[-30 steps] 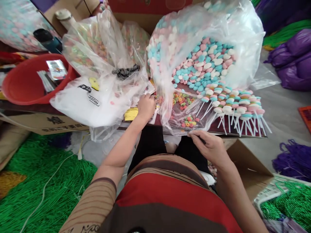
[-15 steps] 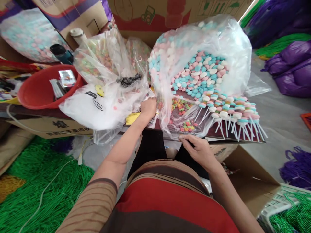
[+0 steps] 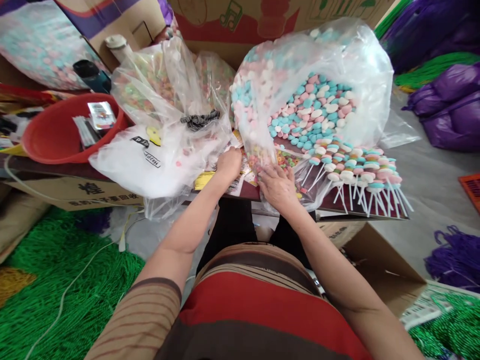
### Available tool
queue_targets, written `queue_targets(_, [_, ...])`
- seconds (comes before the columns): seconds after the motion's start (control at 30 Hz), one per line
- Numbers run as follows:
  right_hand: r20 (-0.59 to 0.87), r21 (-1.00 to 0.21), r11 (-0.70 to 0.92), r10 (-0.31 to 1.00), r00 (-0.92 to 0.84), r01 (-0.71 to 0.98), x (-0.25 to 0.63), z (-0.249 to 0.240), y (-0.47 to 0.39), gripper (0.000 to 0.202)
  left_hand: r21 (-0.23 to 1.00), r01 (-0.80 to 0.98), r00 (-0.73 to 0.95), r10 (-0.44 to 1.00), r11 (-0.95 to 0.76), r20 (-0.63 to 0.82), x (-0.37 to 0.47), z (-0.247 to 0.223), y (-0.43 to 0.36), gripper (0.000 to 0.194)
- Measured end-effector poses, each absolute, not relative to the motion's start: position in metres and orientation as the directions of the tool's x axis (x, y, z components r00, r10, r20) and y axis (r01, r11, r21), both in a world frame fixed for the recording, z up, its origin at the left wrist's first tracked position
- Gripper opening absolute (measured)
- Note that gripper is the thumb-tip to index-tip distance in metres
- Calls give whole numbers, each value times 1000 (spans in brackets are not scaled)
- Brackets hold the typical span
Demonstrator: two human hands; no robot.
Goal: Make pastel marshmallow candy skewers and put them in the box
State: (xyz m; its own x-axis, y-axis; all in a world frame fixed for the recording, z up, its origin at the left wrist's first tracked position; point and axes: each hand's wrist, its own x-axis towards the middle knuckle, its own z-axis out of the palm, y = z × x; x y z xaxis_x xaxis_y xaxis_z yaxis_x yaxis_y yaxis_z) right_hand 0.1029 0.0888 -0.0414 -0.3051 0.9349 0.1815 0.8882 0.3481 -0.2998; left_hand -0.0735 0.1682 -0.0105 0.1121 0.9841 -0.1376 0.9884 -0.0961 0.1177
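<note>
My left hand (image 3: 229, 166) rests low on the table with its fingers curled, beside a bundle of yellow strips (image 3: 204, 180). Whatever it may hold is hidden. My right hand (image 3: 278, 187) lies over a clear plastic bag, fingers stretched out on the film. Colourful ring-shaped candies (image 3: 288, 160) show behind that hand, inside the bag. Farther back, a large clear bag (image 3: 369, 75) lies open, showing pink, blue and white candies (image 3: 315, 110). Several candy skewers on white sticks (image 3: 360, 167) are stacked to the right.
A white printed bag (image 3: 131, 165) lies left of my hands, before bags of ring candies (image 3: 150, 80). Farther left stands a red basin (image 3: 45, 145) with packets in it. Cardboard boxes (image 3: 210, 45) close off the back. An open carton (image 3: 386, 280) stands below at right.
My right hand has moved from the table's front edge up and left onto the plastic bag, its fingers now spread. My left hand stays almost in place.
</note>
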Motion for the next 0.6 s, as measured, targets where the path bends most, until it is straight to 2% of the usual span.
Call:
queue_targets(0.27, [210, -338, 269, 956, -206, 902, 108, -49, 88, 35, 107, 989, 112, 989, -102, -93, -72, -16, 173, 40])
queue_targets(0.43, [197, -359, 259, 960, -199, 897, 108, -53, 91, 35, 196, 963, 176, 982, -185, 63, -86, -21, 165, 34])
queue_targets(0.53, [207, -440, 269, 959, -194, 857, 110, -51, 93, 31, 259, 930, 217, 958, -262, 189, -97, -25, 152, 31])
queue_targets(0.6, [225, -557, 257, 962, -155, 789, 113, -44, 94, 30, 287, 902, 243, 929, -323, 280, -101, -28, 143, 30])
